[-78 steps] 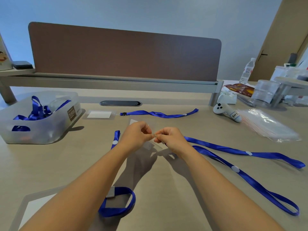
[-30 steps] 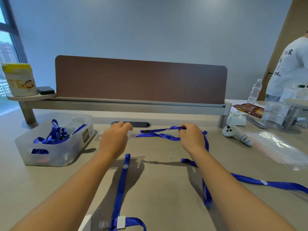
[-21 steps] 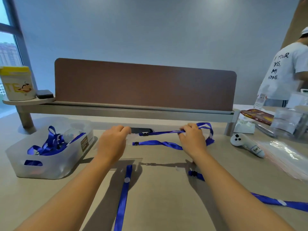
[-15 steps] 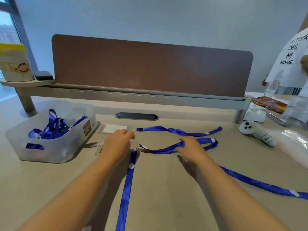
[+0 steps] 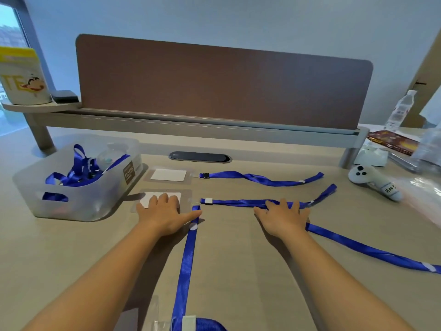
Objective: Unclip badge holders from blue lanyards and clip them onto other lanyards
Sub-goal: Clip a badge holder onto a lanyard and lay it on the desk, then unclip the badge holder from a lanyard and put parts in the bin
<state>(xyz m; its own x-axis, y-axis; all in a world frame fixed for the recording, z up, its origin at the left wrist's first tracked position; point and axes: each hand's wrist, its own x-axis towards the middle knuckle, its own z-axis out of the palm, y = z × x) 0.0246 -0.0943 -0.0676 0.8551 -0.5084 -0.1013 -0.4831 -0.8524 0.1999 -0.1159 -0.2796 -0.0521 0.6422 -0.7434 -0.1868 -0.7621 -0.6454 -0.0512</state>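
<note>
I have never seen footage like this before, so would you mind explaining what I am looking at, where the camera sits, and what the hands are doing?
There is no machine here: a person wears a wide-angle camera on the head, looking forward and down at their own two bare hands on a desk. The left hand lies flat on a clear badge holder with a white card inside. The right hand presses flat on a blue lanyard stretched sideways; neither hand grips anything. Behind it lie a second badge holder and another lanyard. More lanyards run toward the camera and off to the right. A plastic bin at left holds further lanyards. A white controller lies at right, and a brown divider panel stands behind.
</note>
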